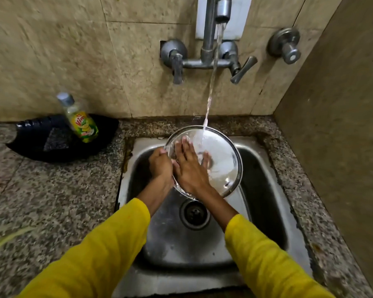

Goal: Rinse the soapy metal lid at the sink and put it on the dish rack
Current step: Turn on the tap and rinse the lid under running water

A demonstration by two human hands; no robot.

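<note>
My left hand (pixel 160 163) gripped the steel lid's (pixel 221 162) rim over the steel sink (pixel 265 190); my right hand (pixel 188 166) lay flat, open, on it. Tap water (pixel 211 87) struck beyond my fingers. Speckled granite counter (pixel 52 201) and beige tiled wall (pixel 52 50) surrounded us.

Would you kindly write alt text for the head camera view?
Two hands, left hand gripping the rim and right hand flat on it, hold a round shiny metal lid under the running wall tap above a steel sink.
</note>
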